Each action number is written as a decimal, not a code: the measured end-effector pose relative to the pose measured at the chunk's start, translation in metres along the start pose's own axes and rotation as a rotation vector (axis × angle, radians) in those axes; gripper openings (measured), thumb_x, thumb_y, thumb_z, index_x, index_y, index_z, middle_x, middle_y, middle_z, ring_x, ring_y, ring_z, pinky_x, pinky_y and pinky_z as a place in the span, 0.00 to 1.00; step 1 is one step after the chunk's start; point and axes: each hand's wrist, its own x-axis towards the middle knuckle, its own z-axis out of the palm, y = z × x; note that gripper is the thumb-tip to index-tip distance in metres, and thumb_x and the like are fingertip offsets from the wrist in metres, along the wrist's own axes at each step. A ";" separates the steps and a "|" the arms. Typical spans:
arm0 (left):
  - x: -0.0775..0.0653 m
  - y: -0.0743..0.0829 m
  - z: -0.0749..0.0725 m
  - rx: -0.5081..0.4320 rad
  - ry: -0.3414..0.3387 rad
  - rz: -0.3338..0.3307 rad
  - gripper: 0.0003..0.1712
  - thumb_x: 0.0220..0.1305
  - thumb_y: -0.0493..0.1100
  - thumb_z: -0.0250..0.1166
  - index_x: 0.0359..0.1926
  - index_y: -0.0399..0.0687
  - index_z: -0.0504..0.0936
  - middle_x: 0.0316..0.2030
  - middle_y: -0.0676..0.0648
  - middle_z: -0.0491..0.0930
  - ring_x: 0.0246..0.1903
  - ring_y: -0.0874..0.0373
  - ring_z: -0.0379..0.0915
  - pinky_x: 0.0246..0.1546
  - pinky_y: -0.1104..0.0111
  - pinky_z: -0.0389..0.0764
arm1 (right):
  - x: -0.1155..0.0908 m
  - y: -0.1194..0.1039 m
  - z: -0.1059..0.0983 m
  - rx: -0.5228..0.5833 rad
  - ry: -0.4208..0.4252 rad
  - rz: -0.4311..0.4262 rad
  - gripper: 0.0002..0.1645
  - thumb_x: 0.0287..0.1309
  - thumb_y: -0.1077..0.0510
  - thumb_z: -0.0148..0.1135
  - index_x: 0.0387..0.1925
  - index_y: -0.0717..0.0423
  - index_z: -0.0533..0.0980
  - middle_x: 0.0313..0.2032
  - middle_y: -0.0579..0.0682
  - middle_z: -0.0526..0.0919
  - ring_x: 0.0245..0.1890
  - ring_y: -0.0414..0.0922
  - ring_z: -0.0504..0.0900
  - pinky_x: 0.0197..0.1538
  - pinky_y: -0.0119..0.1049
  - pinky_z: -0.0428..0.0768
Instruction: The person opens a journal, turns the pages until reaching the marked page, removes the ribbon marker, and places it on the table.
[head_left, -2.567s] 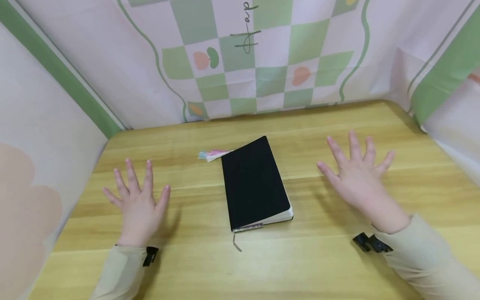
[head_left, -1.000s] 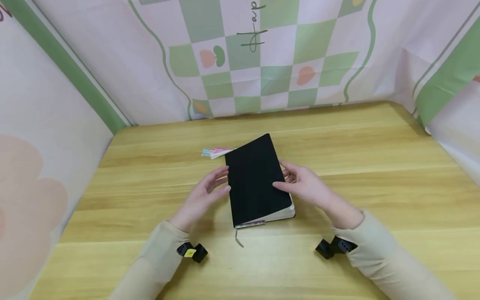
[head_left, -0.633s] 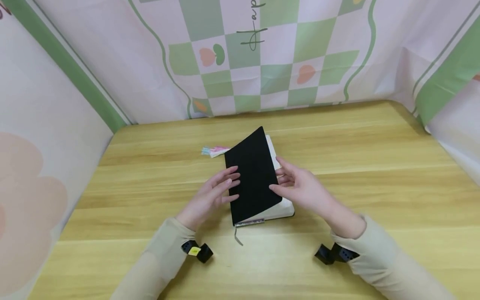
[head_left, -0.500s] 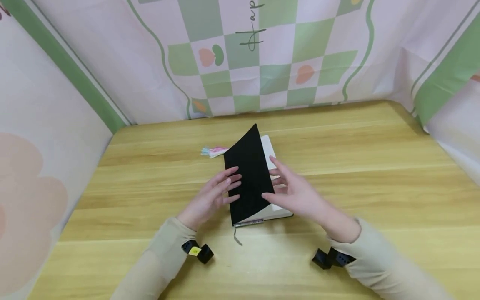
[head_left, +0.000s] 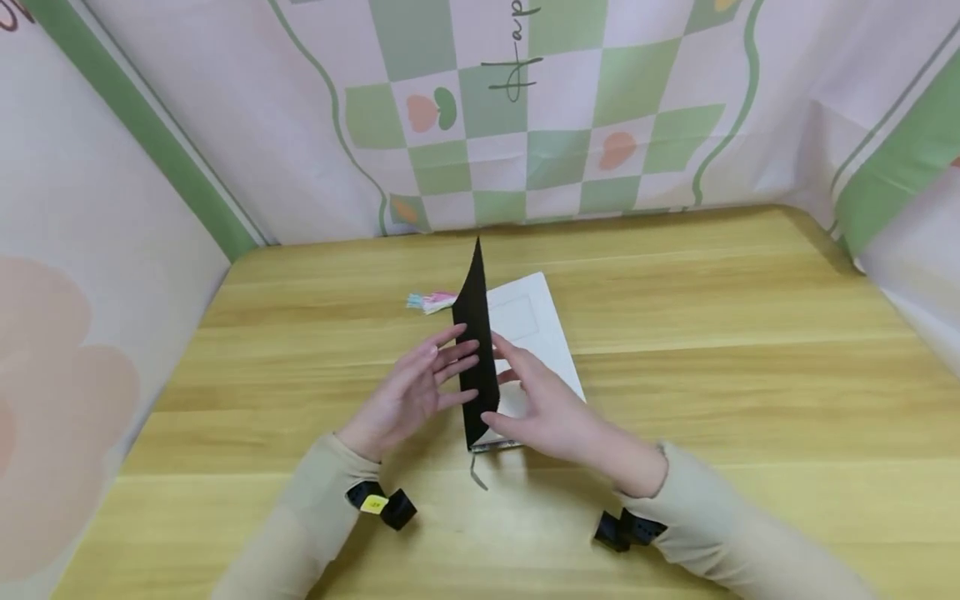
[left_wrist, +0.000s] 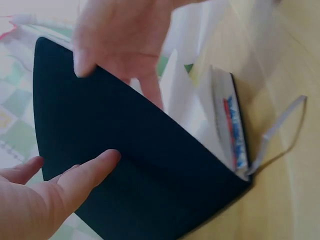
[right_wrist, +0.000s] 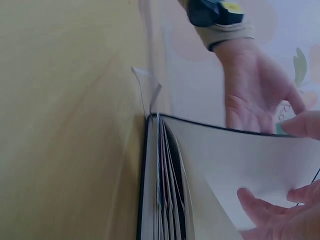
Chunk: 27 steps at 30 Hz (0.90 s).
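Note:
A black-covered notebook lies on the wooden table, its front cover (head_left: 472,358) standing nearly upright over the white first page (head_left: 551,333). My right hand (head_left: 551,412) pinches the cover's free edge, thumb on the black outer face and fingers behind it. On the other side my left hand (head_left: 401,392) has its fingers spread and relaxed, the tips right at the outer face. In the right wrist view the pale inside of the cover (right_wrist: 235,165) shows beside the stacked pages (right_wrist: 167,200). A thin grey ribbon (head_left: 477,475) trails from the bottom of the spine.
A pink, white and blue tassel (head_left: 432,302) sticks out at the notebook's top left. Patterned cloth (head_left: 495,158) stands behind the wooden table (head_left: 712,333) and along both sides. A small black camera sits on each wrist, the left one (head_left: 397,507) with a yellow sticker.
From wide apart, both hands have come to the notebook. My right hand has taken the cover's free edge and swung it up and leftward, baring the first page; my left hand has moved against the cover.

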 end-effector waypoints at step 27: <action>-0.056 0.025 -0.036 0.194 0.351 -0.057 0.31 0.69 0.32 0.50 0.71 0.37 0.52 0.48 0.57 0.76 0.48 0.65 0.73 0.44 0.70 0.80 | 0.007 -0.010 0.032 -0.324 -0.321 0.080 0.46 0.58 0.47 0.62 0.73 0.40 0.51 0.66 0.63 0.60 0.67 0.61 0.57 0.64 0.67 0.54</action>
